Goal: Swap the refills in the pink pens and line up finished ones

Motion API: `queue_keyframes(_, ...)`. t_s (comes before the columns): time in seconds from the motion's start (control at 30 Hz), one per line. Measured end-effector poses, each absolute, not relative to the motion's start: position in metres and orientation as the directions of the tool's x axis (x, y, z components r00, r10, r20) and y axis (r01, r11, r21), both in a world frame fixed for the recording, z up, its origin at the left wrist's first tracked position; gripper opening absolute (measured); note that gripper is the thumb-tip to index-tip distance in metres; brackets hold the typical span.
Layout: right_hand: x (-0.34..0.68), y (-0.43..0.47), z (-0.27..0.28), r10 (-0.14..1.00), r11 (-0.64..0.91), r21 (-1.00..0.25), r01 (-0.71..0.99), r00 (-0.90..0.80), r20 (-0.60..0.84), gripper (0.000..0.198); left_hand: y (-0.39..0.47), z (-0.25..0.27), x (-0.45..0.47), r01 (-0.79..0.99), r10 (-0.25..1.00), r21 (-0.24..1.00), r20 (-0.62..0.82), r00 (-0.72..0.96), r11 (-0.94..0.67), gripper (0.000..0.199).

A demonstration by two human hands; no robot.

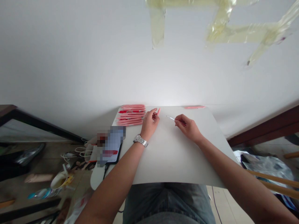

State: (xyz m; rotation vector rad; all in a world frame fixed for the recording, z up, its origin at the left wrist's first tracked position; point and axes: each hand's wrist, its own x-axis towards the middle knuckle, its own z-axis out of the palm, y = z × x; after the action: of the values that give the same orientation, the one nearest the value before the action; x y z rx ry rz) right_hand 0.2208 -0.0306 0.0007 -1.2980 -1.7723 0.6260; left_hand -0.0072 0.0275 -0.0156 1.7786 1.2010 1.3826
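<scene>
Pink pen piece [158,111], pinched in left hand [149,122]; thin rod [171,118], clamped in right hand [187,126], fingers curled

Forearms [121,174] extended forward; left hand [149,123], right hand [188,127] apart, both with fingers [182,118] curled

Open tabletop [170,161] between forearms [121,177] [229,165], with pens [132,115] and phone [113,144] as left-side obstacles.

Table [168,155] was plain white. Pens [133,115] at its far left were pink, some red; lone pen [195,107] at its far right, pink. Wall [93,62] behind it was white, tape [157,26] yellowish.
</scene>
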Motion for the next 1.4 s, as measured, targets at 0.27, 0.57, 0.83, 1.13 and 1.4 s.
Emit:
queue_keyframes(0.27, 0.221, -0.03, -0.002, 0.943, 0.327, -0.783, 0.529, -0.13, 0.306, 0.018, 0.02, -0.003, 0.004, -0.305, 0.977, 0.933, 0.209, 0.036, -0.189, 0.027)
queue_keyframes(0.57, 0.22, -0.031, 0.0, 0.941, 0.329, -0.769, 0.548, -0.122, 0.315, 0.018, 0.016, 0.003, 0.006, -0.409, 0.983, 0.907, 0.155, 0.102, -0.1, 0.035)
queue_keyframes(0.83, 0.22, -0.03, 0.0, 0.942, 0.324, -0.766, 0.556, -0.112, 0.318, 0.018, 0.01, 0.003, 0.008, -0.415, 0.962, 0.904, 0.196, 0.187, -0.104, 0.031)
queue_keyframes(1.13, 0.221, -0.029, -0.002, 0.943, 0.323, -0.774, 0.544, -0.118, 0.311, 0.018, 0.012, 0.002, 0.008, -0.407, 0.966, 0.906, 0.199, 0.164, -0.118, 0.034)
queue_keyframes(1.4, 0.218, -0.03, -0.002, 0.933, 0.354, -0.771, 0.53, -0.144, 0.33, 0.02, 0.004, 0.001, 0.011, -0.334, 0.93, 0.936, 0.217, 0.297, -0.111, 0.032)
